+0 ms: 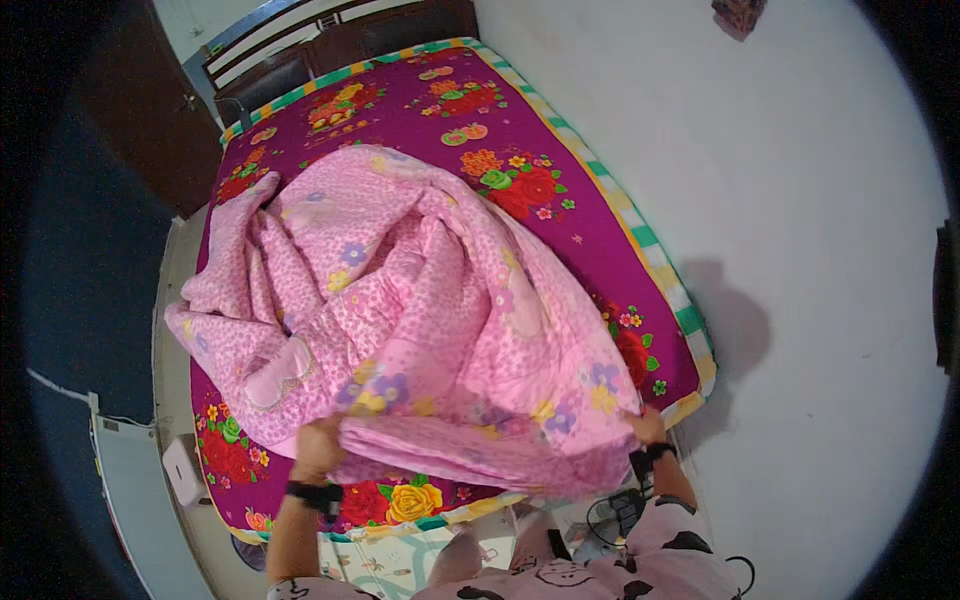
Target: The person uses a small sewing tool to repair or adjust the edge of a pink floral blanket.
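A pink quilt (420, 290) with small spots and purple, yellow and pink flowers lies bunched in loose folds across the near half of the bed. My left hand (318, 446) is closed on its near edge, left of the middle. Farther right, my right hand (648, 427) grips the same edge by its corner. Between the two hands the edge is stretched and slightly raised, with a folded layer showing. Beneath lies a magenta bedsheet (400, 125) with red and yellow flowers and a green, white and yellow checked border. Fabric hides some of my fingertips.
A dark wooden headboard (390, 28) stands at the far end. The white wall (800, 200) runs close along the bed's right side. Beyond the left edge are a white stool (183, 470), a pale panel (140, 500) and a brown door (130, 110). Dark cables (628, 508) lie near my right forearm.
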`<action>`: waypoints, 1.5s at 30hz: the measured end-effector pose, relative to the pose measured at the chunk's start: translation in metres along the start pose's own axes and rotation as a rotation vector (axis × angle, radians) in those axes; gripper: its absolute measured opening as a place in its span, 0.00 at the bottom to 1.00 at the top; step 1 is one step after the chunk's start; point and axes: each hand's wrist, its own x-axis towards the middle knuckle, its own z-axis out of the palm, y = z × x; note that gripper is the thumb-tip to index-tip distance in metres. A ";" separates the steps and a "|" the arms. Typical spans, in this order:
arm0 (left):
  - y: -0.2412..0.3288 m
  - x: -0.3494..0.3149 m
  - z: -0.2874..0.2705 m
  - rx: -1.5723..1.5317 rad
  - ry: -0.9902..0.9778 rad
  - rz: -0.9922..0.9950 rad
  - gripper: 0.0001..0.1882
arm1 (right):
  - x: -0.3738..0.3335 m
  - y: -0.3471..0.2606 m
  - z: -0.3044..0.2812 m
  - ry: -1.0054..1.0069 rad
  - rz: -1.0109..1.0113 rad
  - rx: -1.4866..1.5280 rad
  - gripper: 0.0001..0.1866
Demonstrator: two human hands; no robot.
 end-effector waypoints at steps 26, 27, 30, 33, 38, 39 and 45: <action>-0.022 -0.060 0.025 -1.112 -0.926 -0.160 0.52 | -0.330 -0.322 0.180 -1.327 -1.303 0.340 0.09; -0.021 -0.063 0.067 -1.030 -0.775 -0.097 0.50 | -0.330 -0.308 0.185 -1.416 -1.249 0.359 0.07; -0.003 -0.068 0.114 -0.934 -0.611 -0.090 0.45 | -0.303 -0.278 0.170 -1.312 -1.286 0.136 0.08; 0.027 -0.076 0.071 -0.771 -0.482 -0.154 0.37 | -0.252 -0.256 0.133 -1.288 -0.831 0.292 0.07; 0.103 -0.169 -0.060 -0.533 -0.097 -0.159 0.17 | -0.121 -0.265 0.106 -0.543 -0.547 0.751 0.09; 0.120 -0.186 -0.089 -0.580 -0.057 -0.140 0.19 | -0.095 -0.272 0.111 -0.393 -0.454 0.729 0.10; 0.236 -0.344 -0.179 -0.136 0.238 -0.718 0.20 | -0.041 -0.360 0.161 -0.603 -0.244 0.727 0.30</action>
